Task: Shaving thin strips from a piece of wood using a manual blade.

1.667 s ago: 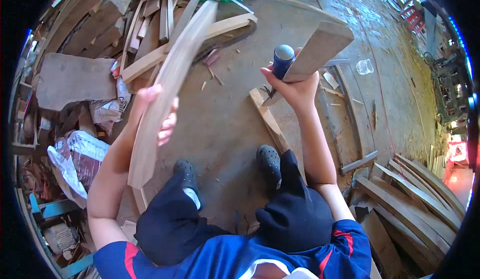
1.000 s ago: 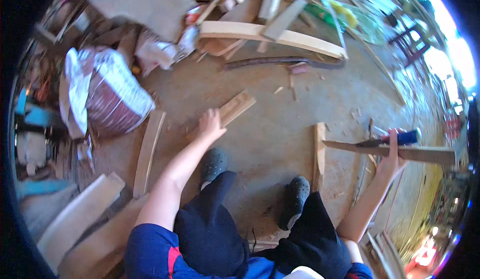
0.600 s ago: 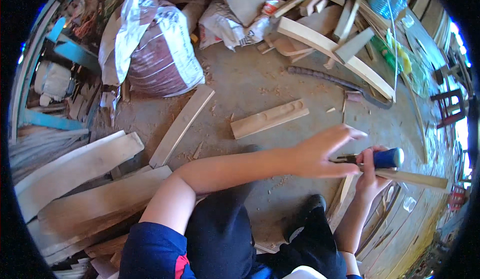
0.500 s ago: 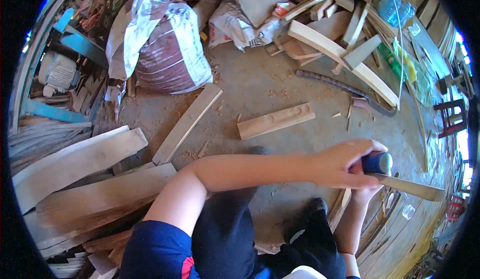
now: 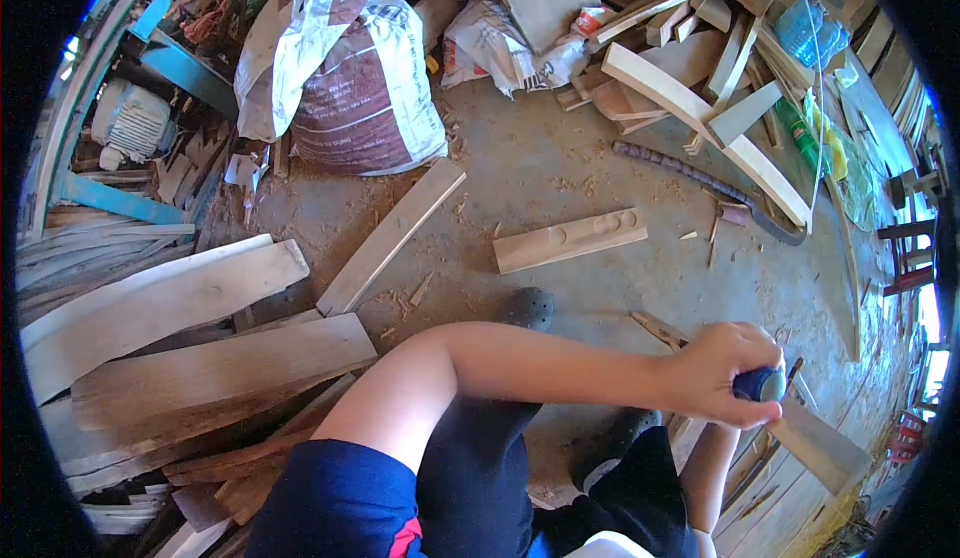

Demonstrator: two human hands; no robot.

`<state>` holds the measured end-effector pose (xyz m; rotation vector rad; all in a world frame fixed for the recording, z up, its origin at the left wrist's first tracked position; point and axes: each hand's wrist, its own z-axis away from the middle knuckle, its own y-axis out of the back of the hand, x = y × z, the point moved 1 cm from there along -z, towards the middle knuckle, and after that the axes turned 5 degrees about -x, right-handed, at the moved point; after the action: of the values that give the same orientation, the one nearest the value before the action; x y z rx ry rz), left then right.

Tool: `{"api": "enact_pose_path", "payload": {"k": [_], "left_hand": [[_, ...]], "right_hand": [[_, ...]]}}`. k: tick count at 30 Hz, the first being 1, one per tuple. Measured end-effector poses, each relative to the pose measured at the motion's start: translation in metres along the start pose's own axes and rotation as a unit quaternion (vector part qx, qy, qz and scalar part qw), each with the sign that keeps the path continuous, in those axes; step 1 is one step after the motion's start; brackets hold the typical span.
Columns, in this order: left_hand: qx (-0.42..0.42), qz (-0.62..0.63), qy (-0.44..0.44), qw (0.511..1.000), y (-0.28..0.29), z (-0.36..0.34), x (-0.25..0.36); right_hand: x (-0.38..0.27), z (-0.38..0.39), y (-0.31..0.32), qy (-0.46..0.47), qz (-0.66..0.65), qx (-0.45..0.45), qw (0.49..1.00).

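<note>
My left hand [image 5: 722, 373] reaches across to the right side, its fingers wrapped round a dark blue cylinder [image 5: 752, 385] with a dull grey-green round end. What kind of thing the cylinder is does not show clearly. Just past my left fingertips, a flat strip of wood [image 5: 822, 446] slants down to the right, its broad face showing. My right forearm [image 5: 709, 473] rises from below to meet my left hand. The right hand itself is hidden behind the left, so its fingers and its hold do not show.
On the floor ahead lie a wooden block with round recesses [image 5: 572, 240] and a plank [image 5: 392, 236]. Boards [image 5: 225, 368] are stacked at the left. A large sack [image 5: 360, 108], curved timber [image 5: 690, 108] and a dark curved tool [image 5: 690, 172] lie farther off.
The wood strip has swung from nearly edge-on to broad face showing, its far end now lower. My left hand has moved down slightly, still gripping the blue cylinder. The whole view has shifted a little.
</note>
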<state>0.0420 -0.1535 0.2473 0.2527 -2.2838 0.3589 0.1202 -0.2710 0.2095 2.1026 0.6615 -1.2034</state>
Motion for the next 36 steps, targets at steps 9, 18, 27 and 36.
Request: {"api": "enact_pose_path", "payload": {"k": [9,18,27,36], "left_hand": [[-0.015,-0.022,-0.023,0.999,-0.036,0.004,-0.006],[-0.1,-0.037,0.0,0.994,-0.044,0.001,-0.01],[-0.092,-0.012,-0.025,0.995,-0.045,0.0,-0.011],[-0.115,-0.007,-0.006,0.993,-0.04,0.0,-0.011]], "right_hand": [[0.003,0.036,0.035,-0.013,0.007,0.054,0.998],[0.005,0.052,0.052,-0.014,-0.002,0.077,0.997],[0.005,0.056,0.05,-0.011,-0.009,0.078,0.997],[0.005,0.054,0.047,-0.008,-0.009,0.072,0.997]]}}
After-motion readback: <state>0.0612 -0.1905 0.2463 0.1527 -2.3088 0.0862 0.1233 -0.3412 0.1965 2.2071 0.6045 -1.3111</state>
